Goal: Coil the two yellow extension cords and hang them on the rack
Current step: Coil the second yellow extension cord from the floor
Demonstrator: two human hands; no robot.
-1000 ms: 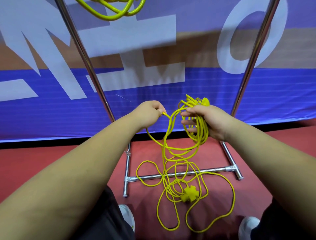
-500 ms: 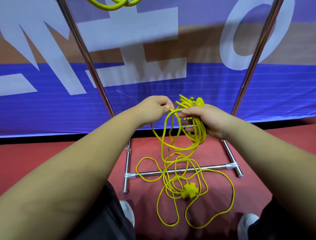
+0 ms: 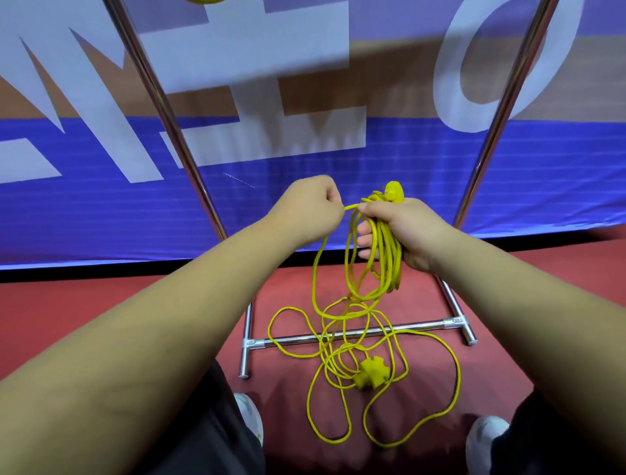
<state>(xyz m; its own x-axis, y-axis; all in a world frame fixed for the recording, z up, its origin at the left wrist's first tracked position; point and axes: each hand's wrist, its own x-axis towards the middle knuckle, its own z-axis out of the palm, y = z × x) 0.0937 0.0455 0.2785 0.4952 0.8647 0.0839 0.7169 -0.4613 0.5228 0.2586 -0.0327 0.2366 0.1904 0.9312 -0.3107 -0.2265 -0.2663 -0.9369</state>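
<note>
Cord: the yellow extension cord was part gathered and part loose, running from high above the base crossbar of the rack down to the floor around that bar.
Coil: several loops hung from one fist well above the crossbar, with the plug poking out on top.
Loose length: untidy loops lay over the crossbar and on its near side, with the socket block among them, just on the near side of the bar.
Right hand: the right hand was wrapped round the coil, thumb pressed on top.
Left hand: the left hand was fisted close beside it, pinching the strand that led to the right thumb.
Other cord: a sliver of yellow far above the crossbar was probably the first cord, already hung.
Step in hand: likely laying one more loop into the held coil.
Doing it well: each new loop should match the hanging ones. The left hand should slide along the strand, let any twist run out, and lift the cord clear of the crossbar.
Risk: the tangle round the socket block could knot if tugged.
Surroundings: a blue banner stood behind the crossbar, red floor lay under it, and two shoes were on its near side.
</note>
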